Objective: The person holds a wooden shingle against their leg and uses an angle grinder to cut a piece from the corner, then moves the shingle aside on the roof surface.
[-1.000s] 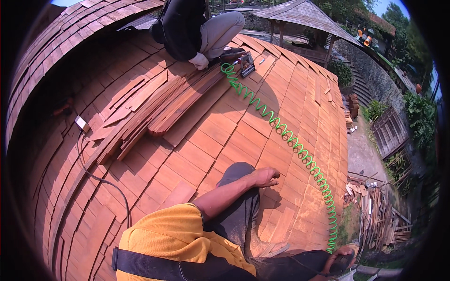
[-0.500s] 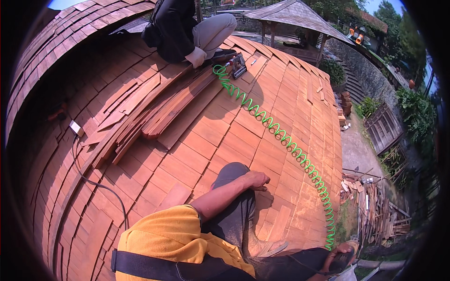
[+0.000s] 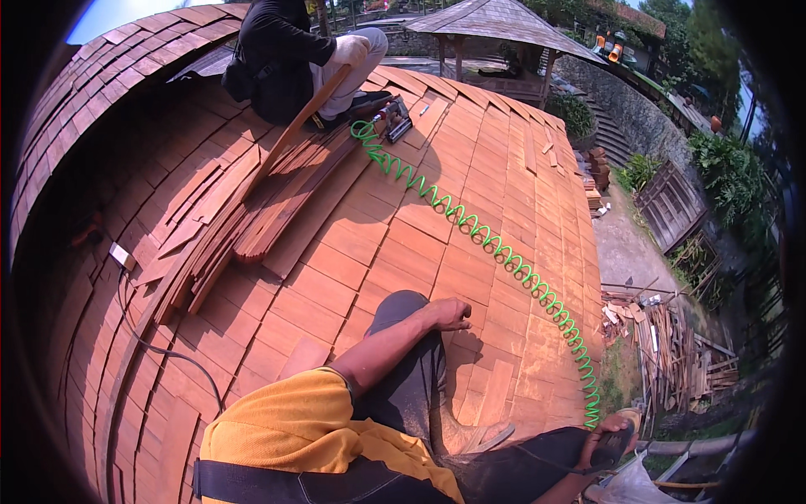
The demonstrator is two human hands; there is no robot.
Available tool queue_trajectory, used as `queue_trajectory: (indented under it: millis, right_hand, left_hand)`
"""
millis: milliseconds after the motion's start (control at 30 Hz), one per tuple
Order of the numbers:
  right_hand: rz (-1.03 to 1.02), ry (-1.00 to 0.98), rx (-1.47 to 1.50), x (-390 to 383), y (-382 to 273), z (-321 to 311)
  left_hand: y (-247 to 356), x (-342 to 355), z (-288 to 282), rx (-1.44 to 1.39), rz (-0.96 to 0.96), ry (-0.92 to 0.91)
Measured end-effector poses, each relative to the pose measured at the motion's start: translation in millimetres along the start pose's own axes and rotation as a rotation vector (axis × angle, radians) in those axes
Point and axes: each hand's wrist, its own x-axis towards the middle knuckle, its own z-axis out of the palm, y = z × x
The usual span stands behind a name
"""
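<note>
Here, the green coiled hose (image 3: 504, 250) runs down beside the right hand (image 3: 593, 440).

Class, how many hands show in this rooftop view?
3: the left hand beyond the raised knee; the right hand at lower right, by a dark object; the co-worker's gloved hand at top, on a wooden strip. The co-worker's other hand may be hidden.

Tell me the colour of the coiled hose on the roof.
The coiled hose is bright green, best seen in the head view.
</note>
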Motion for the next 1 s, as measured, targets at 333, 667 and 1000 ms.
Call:
queue_trajectory:
  millis: [333,667,1000]
  right_hand:
    - [0.026,0.025,0.043,1.7,10.0,9.5]
    - [-0.01,0.024,0.023,-18.7,18.5,32.5]
    - [0.044,0.075,-0.056,-55.0,18.4,54.1]
  left_hand:
    - [57.3,-16.6,127.2,0.355,0.075,-0.66]
    - [118.1,-73.7,205.7,0.05,0.116,-0.733]
    - [138.7,-140.7,176.9,0.528,0.259,-0.734]
